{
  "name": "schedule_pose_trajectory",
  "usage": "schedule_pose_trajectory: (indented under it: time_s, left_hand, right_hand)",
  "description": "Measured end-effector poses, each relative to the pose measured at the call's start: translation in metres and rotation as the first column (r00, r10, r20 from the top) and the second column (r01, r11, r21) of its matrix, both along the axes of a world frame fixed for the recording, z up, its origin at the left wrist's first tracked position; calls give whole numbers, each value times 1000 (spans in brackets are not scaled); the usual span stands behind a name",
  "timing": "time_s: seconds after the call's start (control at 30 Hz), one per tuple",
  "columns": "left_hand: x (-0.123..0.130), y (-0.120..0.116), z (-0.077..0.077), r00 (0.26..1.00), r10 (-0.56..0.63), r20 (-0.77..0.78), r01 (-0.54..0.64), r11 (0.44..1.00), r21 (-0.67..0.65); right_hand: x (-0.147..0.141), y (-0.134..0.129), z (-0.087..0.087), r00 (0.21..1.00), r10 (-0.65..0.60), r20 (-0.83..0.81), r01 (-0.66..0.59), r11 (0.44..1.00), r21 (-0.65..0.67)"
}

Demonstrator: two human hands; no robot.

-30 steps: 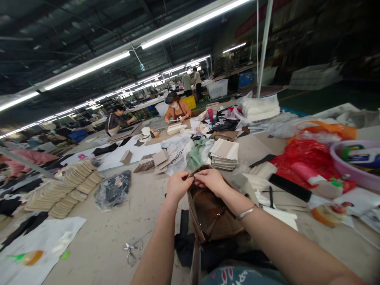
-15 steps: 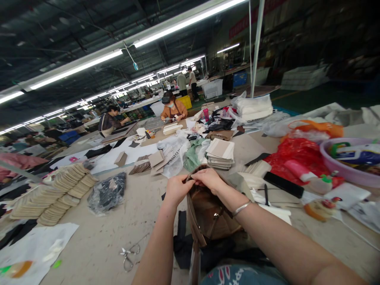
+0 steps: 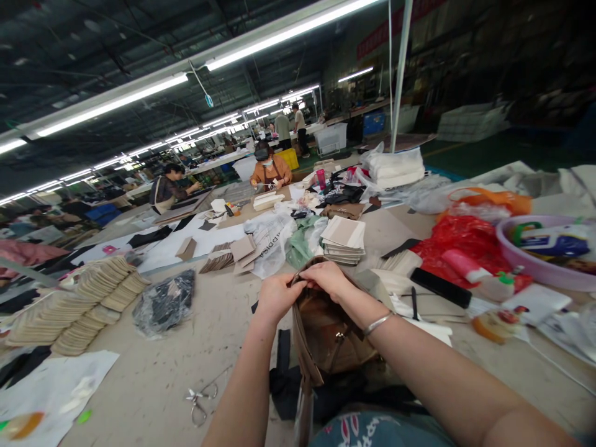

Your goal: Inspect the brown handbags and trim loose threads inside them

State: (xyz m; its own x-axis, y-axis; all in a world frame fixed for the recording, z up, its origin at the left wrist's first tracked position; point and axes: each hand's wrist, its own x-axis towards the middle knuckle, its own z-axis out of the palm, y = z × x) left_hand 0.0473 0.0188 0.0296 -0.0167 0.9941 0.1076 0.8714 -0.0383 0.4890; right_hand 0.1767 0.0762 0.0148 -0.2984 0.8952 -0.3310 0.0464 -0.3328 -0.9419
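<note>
A brown bag (image 3: 321, 335) stands with its mouth facing up at the table's near side, a metal clasp showing on it. Its far rim is pinched by my left hand (image 3: 278, 293). Right beside it, my right hand (image 3: 326, 279) grips the same rim, fingers bent down over the edge; the fingertips of both hands nearly meet. Black fabric (image 3: 284, 388) lies under and beside the bag. On the table to the left are metal scissors (image 3: 199, 400).
Stacked beige pieces (image 3: 88, 304) and a plastic-wrapped black bundle (image 3: 165, 303) lie left. Beyond the bag is a card stack (image 3: 343, 239). To the right are a black phone (image 3: 440, 287), red plastic (image 3: 449, 248) and a purple basin (image 3: 535, 267). People work farther back.
The whole view has shifted slightly, so the table items appear a little farther left. Both hands keep their grip on the bag's rim.
</note>
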Motion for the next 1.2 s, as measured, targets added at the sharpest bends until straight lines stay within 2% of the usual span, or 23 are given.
schedule_pose_trajectory:
  time_s: [0.53, 0.73, 0.93, 1.2]
  left_hand:
    - [7, 2, 2, 984, 6, -180, -6, 1000, 4]
    - [7, 1, -1, 977, -16, -214, 20, 1000, 16]
    - [9, 1, 0, 974, 6, -228, -1, 1000, 22]
    - [10, 2, 1, 963, 12, -269, -14, 1000, -5]
  right_hand:
    - [2, 4, -3, 1000, -16, -11, 17, 997, 71]
    - [4, 3, -8, 999, 22, 23, -26, 985, 173]
    - [4, 2, -11, 997, 67, -30, -62, 988, 141]
    - [0, 1, -16, 998, 16, -63, -6, 989, 150]
